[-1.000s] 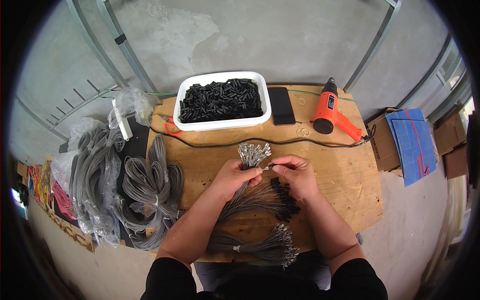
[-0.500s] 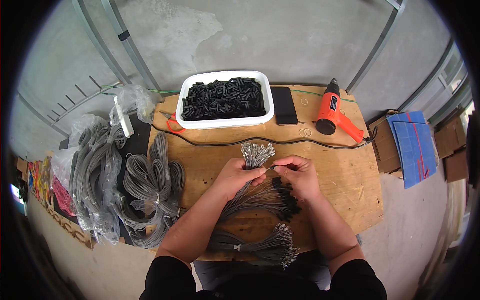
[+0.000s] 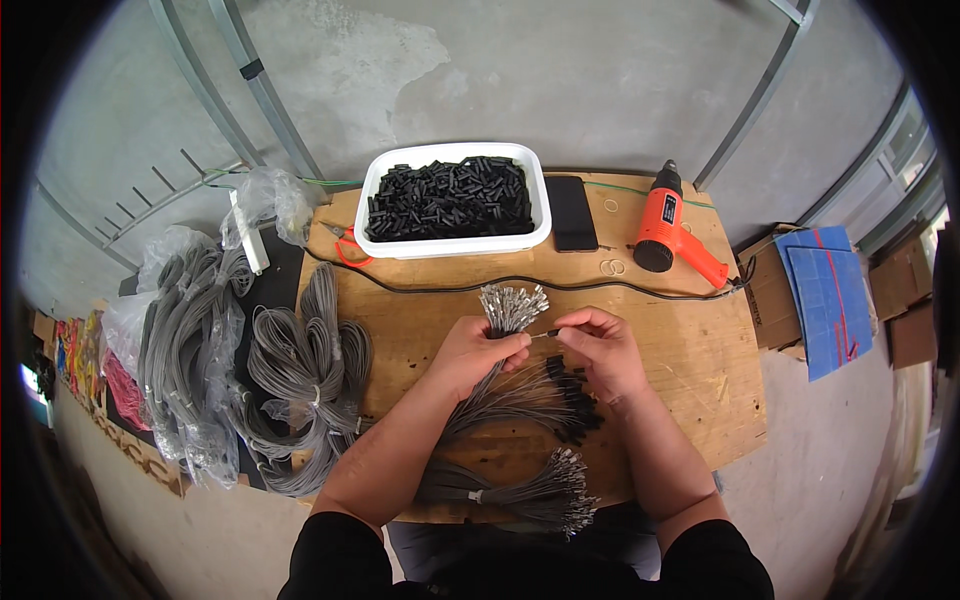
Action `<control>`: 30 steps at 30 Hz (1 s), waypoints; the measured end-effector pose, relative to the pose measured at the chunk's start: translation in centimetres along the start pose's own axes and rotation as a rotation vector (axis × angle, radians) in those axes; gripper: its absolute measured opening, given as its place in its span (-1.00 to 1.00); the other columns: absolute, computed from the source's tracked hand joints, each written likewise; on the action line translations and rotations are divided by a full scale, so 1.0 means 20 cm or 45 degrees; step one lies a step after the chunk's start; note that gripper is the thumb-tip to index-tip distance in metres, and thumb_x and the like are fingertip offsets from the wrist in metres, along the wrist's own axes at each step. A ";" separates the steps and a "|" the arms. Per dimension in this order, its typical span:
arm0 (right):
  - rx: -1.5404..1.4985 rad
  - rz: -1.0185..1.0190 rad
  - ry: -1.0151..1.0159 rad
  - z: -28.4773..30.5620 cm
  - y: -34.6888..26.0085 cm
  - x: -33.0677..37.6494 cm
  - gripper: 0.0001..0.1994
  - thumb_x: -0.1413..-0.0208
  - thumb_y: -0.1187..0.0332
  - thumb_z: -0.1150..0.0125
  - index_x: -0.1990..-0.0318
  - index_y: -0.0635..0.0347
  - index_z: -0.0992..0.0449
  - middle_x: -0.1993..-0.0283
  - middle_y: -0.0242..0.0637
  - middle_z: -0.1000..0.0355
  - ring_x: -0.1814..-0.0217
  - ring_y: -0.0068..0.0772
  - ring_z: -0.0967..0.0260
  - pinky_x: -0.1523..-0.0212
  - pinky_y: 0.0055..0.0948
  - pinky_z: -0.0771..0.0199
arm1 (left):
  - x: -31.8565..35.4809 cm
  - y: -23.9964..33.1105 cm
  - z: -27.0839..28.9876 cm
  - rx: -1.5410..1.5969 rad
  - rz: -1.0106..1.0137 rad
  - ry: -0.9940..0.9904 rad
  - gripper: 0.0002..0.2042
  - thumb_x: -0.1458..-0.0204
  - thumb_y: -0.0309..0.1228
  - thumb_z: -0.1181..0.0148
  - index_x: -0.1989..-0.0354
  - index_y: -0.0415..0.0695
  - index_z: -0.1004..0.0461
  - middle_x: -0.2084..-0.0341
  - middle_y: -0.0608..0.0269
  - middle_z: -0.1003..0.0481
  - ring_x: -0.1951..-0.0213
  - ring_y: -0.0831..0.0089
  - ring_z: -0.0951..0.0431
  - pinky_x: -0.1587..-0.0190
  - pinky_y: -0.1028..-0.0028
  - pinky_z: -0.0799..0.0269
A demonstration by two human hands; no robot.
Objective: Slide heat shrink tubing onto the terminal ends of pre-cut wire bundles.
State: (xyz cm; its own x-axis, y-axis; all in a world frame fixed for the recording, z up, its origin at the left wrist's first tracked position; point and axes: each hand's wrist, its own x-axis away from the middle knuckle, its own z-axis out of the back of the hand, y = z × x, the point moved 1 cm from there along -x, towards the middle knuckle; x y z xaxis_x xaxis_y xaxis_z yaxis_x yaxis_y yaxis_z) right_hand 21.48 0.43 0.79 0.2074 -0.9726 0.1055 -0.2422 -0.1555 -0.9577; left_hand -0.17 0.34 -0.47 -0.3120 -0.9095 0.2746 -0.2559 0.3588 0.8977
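Note:
My left hand [image 3: 477,352] is closed around a bundle of grey cables [image 3: 513,310] whose metal terminals fan out above the fist. One cable end sticks out to the right from between its thumb and fingers. My right hand [image 3: 603,350] pinches a small black sleeve [image 3: 553,333] at the end of that cable. Below the hands, cables with black sleeves [image 3: 572,402] on their ends lie spread on the wooden table [image 3: 700,400]. Nearer to me rests a tied cable bundle [image 3: 510,490] with bare metal terminals.
A white tub [image 3: 455,245] full of black sleeves stands at the back, beside a black phone [image 3: 572,213] and an orange heat gun [image 3: 668,225]. A black cord [image 3: 450,288] crosses the table. Red-handled pliers [image 3: 350,248] and coiled grey cables [image 3: 310,380] lie on the left.
My right hand has shifted slightly to the right, away from my left fist, with the black sleeve now showing at its fingertips. My left hand has barely moved.

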 end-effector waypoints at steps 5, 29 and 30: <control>-0.441 -0.277 -0.069 0.03 0.02 -0.02 -0.80 -0.28 0.35 -0.21 0.10 0.32 -0.56 0.31 -0.28 -0.54 0.63 -0.75 -0.02 0.60 -0.67 -0.02 | 0.00 0.01 -0.01 -0.024 -0.005 0.010 -0.85 -0.13 -0.45 -0.30 0.32 -0.31 -0.54 0.49 0.23 -0.55 0.49 0.56 -0.49 0.40 0.53 -0.43; 0.035 -0.256 -0.090 0.10 -0.09 -0.02 -0.78 -0.18 0.26 -0.32 0.23 0.27 -0.62 0.30 -0.39 -0.53 0.33 -0.68 -0.29 0.26 -0.63 -0.27 | 0.01 0.00 -0.03 -0.307 0.001 -0.168 -0.77 -0.16 -0.35 -0.29 0.18 -0.29 -0.62 0.43 0.31 -0.57 0.39 0.62 -0.49 0.30 0.58 -0.40; 0.111 -0.231 -0.089 0.11 -0.11 -0.02 -0.79 -0.18 0.28 -0.30 0.24 0.28 -0.62 0.29 -0.40 -0.53 0.29 -0.66 -0.31 0.20 -0.60 -0.31 | 0.01 0.00 -0.04 -0.309 0.007 -0.177 -0.77 -0.16 -0.35 -0.29 0.18 -0.29 -0.62 0.43 0.31 -0.57 0.39 0.62 -0.49 0.30 0.58 -0.40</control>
State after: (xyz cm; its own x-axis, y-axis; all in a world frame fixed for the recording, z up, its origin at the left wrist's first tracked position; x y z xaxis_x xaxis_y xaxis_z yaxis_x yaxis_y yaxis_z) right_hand 23.96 1.48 2.24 0.3062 -0.9151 0.2625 -0.1122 -0.3085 -0.9446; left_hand 0.48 -0.11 -0.19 -0.4395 -0.8642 0.2449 -0.0321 0.2876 0.9572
